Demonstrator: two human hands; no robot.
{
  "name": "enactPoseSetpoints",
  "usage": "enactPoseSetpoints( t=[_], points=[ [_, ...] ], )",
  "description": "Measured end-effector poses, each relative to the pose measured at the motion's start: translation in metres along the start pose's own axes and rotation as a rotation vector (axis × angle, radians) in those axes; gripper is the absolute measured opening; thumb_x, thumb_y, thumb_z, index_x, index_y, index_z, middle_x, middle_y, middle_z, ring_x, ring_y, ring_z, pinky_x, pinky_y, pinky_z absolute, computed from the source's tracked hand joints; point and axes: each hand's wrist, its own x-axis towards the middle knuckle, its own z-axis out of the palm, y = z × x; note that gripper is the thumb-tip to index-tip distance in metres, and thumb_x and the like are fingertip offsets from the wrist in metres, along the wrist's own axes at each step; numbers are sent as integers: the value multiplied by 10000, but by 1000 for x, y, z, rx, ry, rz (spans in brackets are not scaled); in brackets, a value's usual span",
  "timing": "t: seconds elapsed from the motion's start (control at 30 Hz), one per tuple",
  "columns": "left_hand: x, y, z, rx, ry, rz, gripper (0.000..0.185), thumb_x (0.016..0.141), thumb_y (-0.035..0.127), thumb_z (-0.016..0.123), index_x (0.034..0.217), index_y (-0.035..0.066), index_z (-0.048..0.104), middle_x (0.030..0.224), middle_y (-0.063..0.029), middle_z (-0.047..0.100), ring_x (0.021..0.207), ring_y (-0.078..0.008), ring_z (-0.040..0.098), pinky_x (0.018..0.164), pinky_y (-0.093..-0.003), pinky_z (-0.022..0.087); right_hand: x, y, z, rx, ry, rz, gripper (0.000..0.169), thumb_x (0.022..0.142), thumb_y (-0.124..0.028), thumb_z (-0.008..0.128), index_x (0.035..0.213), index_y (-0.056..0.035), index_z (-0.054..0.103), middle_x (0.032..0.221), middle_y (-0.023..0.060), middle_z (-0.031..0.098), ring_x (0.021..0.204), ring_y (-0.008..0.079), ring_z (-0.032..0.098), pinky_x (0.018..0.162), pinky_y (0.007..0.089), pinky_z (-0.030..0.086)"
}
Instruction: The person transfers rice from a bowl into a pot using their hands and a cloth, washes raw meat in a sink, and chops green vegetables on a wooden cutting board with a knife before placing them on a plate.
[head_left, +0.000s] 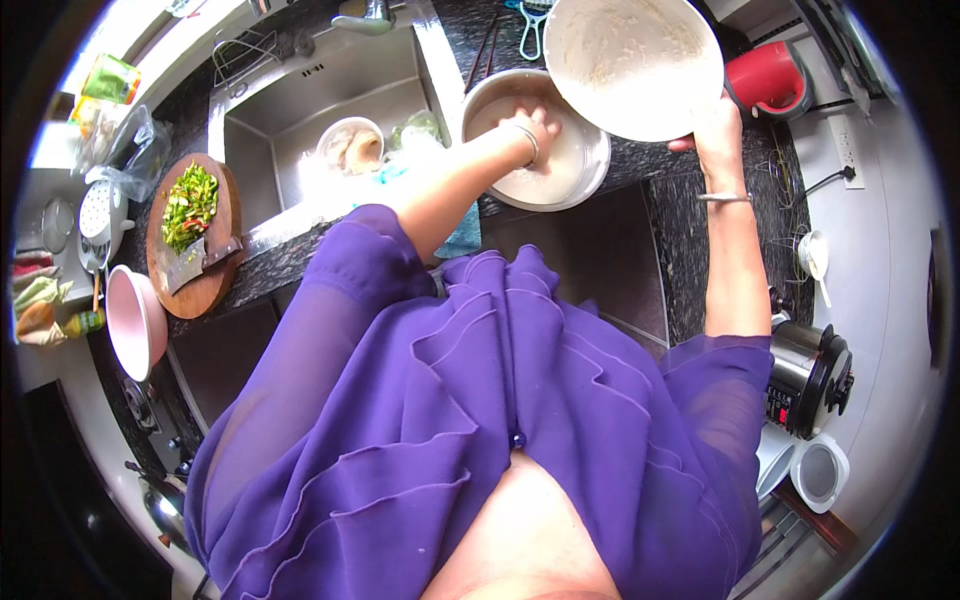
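Observation:
Cloudy, whitish liquid fills a metal pot (599, 166) at the counter's edge, right of the sink. My left hand (534, 133) reaches into this pot with its fingers spread; whether it touches anything under the surface cannot be told. A white bowl (634, 67), its inside smeared with pale residue, is tilted over the pot's upper right side. My right hand (709, 129) grips the bowl's lower right rim, with most of the fingers hidden behind it.
A steel sink (266, 161) holds a white tub (350, 146) and a plastic bag. Left of it, a round wooden board (214, 289) bears chopped green vegetables and a cleaver (186, 266). A pink bowl (136, 322), a red kettle (765, 80), chopsticks (482, 51) and a peeler (532, 36) stand or lie around.

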Motion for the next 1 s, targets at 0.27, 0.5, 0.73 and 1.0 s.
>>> enactPoseSetpoints(
  t=[0.27,0.5,0.73,1.0],
  points=[
    [5,-19,-4,134,-31,109,441,757,240,655,1163,90,574,1284,-138,479,1086,-318,552,919,-396,451,-9,0,-15,58,0,77,345,903,-192,501,1083,103,512,821,159,649,572,186,654,369,239,513],
    [-19,-16,-5,22,279,292,190,796,116,550,949,27,617,1065,-184,567,866,-300,612,808,-397,492,-10,-1,-4,-23,3,59,345,888,-174,503,1104,95,499,848,159,644,564,183,651,362,239,509],
    [-5,-30,28,195,684,315,294,810,115,505,1079,27,583,865,-154,572,802,-255,582,642,-371,500,-6,-9,10,-89,12,22,363,876,-220,499,1084,77,522,814,134,657,538,150,637,374,209,496],
    [-69,10,-13,80,627,189,560,864,139,443,1387,321,360,624,-101,580,516,-228,607,495,-377,494,-9,-3,5,-50,-14,82,345,890,-206,476,1100,63,526,896,171,650,641,197,669,382,253,526]
  ],
)
